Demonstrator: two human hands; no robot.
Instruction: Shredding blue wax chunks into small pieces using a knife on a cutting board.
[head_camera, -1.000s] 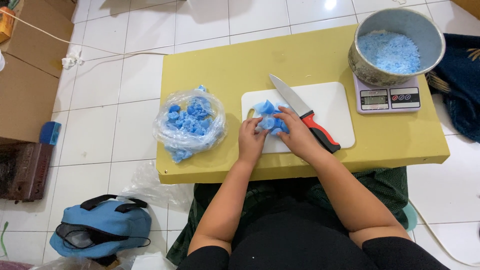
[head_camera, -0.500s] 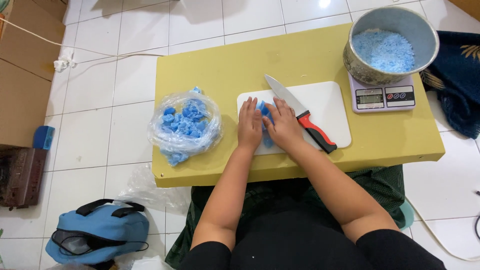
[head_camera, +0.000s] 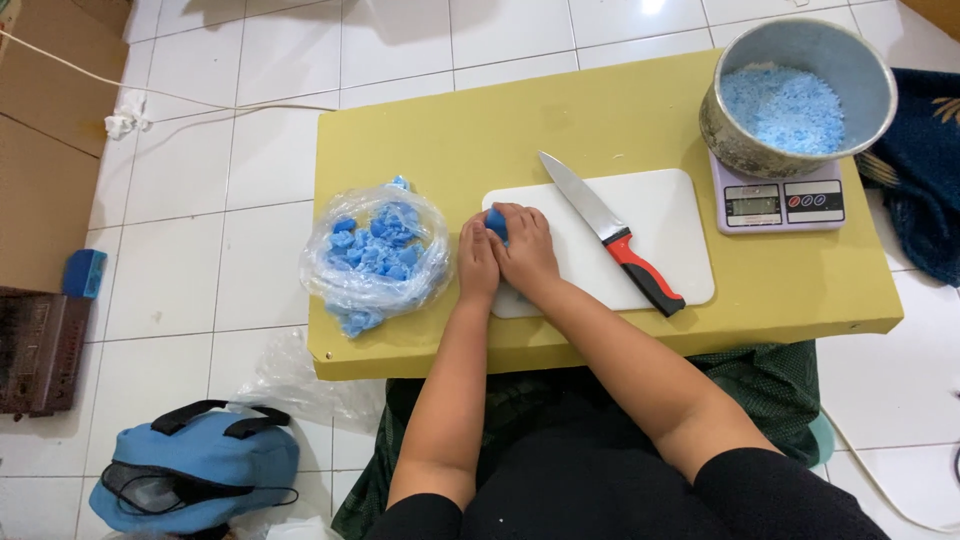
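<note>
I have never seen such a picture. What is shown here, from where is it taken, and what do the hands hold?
No machine here: a person works with bare hands. A camera on the person's head looks down. The left hand and right hand press together around a blue lump at the edge of a white cutting board on a low yellow table. A red-handled knife lies on the board. A clear bag of blue pieces sits left; a metal bowl of blue crumbs stands on a scale.

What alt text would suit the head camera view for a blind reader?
Both hands, left hand and right hand, press a blue lump on a white cutting board; a red-handled knife lies alongside, on a low yellow table.
</note>
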